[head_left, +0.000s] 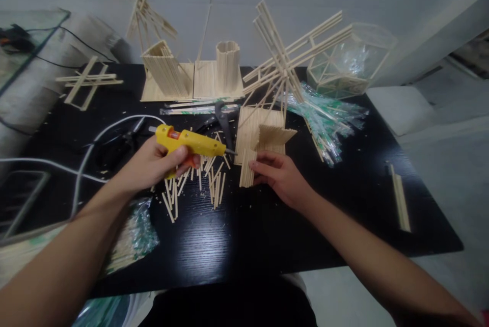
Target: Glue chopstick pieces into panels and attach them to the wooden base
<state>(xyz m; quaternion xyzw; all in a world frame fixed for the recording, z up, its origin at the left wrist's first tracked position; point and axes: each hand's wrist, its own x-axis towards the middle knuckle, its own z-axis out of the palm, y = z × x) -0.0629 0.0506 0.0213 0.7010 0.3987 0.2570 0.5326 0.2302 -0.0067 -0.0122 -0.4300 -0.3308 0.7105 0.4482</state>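
My left hand (153,164) is closed around a yellow hot glue gun (191,142), a finger on its orange trigger, the nozzle pointing right toward a small panel of glued wooden sticks (248,168). My right hand (280,175) grips that panel at its lower edge, fingers curled over it. Just behind the panel stands a larger stick-built piece with a slanted roof part (267,136). Loose short sticks (206,179) lie scattered on the black table (237,240) between my hands.
At the back stand stick-built models (191,75), a windmill-like frame (282,62) and a clear faceted container (349,62). Plastic-wrapped stick bundles (324,118) lie to the right, another bag (133,235) at the front left. Scissors (223,118), a white cable (87,154) and a stick pair (399,197) lie about.
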